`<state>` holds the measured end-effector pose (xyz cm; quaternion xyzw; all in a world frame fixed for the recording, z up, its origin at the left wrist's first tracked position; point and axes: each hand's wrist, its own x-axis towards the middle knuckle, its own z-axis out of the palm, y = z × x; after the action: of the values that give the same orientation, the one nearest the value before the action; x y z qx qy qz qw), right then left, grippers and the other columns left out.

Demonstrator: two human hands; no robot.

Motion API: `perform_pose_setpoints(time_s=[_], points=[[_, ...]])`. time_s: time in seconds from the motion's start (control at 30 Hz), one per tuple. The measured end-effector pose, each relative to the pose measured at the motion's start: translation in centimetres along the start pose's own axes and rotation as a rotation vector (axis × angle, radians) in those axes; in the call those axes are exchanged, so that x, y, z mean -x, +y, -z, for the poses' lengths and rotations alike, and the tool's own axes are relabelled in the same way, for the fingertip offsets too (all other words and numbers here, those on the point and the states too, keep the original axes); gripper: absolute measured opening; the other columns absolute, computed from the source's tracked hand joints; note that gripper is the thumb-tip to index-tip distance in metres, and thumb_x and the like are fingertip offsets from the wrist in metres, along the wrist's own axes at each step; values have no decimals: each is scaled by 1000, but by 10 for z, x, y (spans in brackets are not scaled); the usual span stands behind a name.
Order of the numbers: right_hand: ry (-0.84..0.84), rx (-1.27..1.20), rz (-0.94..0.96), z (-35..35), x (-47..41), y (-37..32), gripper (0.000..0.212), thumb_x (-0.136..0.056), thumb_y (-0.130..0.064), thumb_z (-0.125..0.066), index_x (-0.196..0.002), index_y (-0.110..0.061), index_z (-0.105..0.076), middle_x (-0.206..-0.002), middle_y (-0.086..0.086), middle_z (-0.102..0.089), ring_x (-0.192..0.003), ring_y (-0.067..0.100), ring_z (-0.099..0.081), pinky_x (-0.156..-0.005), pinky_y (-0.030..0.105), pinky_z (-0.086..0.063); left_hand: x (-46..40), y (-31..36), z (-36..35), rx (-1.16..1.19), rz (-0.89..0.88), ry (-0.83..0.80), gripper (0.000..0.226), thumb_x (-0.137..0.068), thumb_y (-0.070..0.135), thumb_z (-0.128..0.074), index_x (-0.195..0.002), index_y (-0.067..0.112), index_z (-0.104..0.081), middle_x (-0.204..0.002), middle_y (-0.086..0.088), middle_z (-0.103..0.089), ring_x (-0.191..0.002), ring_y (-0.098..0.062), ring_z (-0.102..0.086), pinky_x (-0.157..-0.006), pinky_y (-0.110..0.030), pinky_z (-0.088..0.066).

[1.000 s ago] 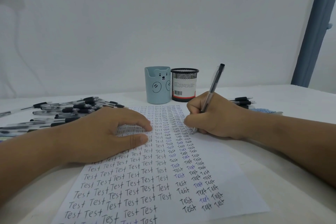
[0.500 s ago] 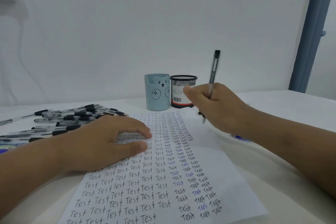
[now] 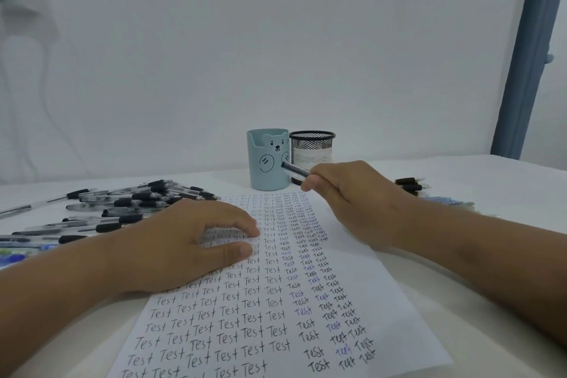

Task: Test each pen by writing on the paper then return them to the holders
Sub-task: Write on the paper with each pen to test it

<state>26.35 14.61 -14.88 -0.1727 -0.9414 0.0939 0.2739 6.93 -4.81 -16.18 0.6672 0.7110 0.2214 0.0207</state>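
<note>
Right hand (image 3: 352, 196) swung pen (image 3: 295, 170) from upright to near-horizontal, grip pinching it, tip toward blue bear holder (image 3: 267, 159). Left hand (image 3: 190, 242) flat, fingers relaxed, on paper (image 3: 352, 291).

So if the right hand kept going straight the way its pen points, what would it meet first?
Probably the blue bear cup: the pen in the right hand points left and away, its end overlapping the cup's front. Depth is unclear, so it may not be touching yet.
</note>
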Motion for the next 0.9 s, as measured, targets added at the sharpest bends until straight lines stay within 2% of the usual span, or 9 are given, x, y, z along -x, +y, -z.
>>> perform_pose_setpoints(time_s=[0.1, 0.2, 0.3, 0.37, 0.47, 0.6, 0.7, 0.77, 0.9], points=[[-14, 4, -3, 1, -1, 1, 33, -107, -40, -32, -103, -27, -62, -60, -31, -55, -58, -9, -50, -53, 19, -30, 0, 1, 0, 15, 1, 6, 40, -80, 67, -56, -116, 53, -66, -125, 49, -50, -119, 26, -43, -93, 2, -31], [-14, -28, 45, 3, -3, 5, 20, -107, -35, -35, -114, -27, -52, -58, -7, -50, -51, 7, -45, -51, 23, -33, 1, 0, -1, 18, -4, 17, 39, -81, 66, -56, -116, 52, -66, -126, 49, -50, -120, 25, -43, -96, -2, -32], [-30, 29, 28, 12, -12, 22, 14, -106, -27, -44, -114, -23, -55, -79, -3, -57, -71, 18, -51, -72, 36, -43, 0, 0, -3, -14, -29, 35, 39, -82, 68, -54, -116, 53, -66, -126, 50, -49, -121, 26, -41, -98, -4, -31], [-15, 92, -14, 20, -20, 41, 15, -102, -23, -54, -110, -23, -67, -96, -3, -59, -86, 17, -53, -82, 33, -43, 0, 0, -4, 4, -34, 59, 37, -82, 66, -52, -113, 52, -68, -126, 50, -50, -122, 26, -41, -96, -2, -30], [-24, 220, -124, 30, -28, 69, 19, -98, -18, -62, -110, -24, -75, -100, -3, -59, -94, 18, -57, -85, 31, -46, 1, 0, -4, 26, -39, 114, 34, -82, 65, -51, -108, 54, -69, -125, 48, -52, -121, 25, -42, -95, -5, -31], [-93, 260, -289, 35, -25, 87, 39, -93, -1, -60, -120, -27, -70, -98, -12, -64, -79, 0, -57, -79, 23, -47, 1, 0, -2, 8, -44, 120, 30, -81, 66, -54, -111, 65, -62, -124, 50, -51, -120, 28, -40, -93, -7, -32], [-71, 232, -321, 35, -23, 90, 22, -92, -11, -68, -107, -28, -71, -105, -9, -65, -87, 5, -60, -83, 27, -51, 3, 1, -4, 13, -29, 125, 28, -80, 64, -58, -107, 63, -65, -121, 49, -53, -117, 29, -41, -88, -3, -33], [-52, 227, -339, 35, -23, 90, 15, -92, -16, -70, -101, -27, -75, -109, -7, -67, -95, 12, -61, -86, 31, -52, 4, 1, -8, 72, -16, 181, 30, -75, 62, -62, -102, 51, -72, -116, 38, -64, -112, 23, -50, -83, 1, -37], [-95, 219, -365, 36, -22, 88, 22, -95, -21, -65, -115, -24, -74, -117, -3, -67, -104, 17, -61, -92, 31, -50, 4, 3, -11, 87, -24, 217, 28, -76, 52, -68, -102, 43, -74, -111, 28, -70, -107, 20, -54, -80, 8, -32]])
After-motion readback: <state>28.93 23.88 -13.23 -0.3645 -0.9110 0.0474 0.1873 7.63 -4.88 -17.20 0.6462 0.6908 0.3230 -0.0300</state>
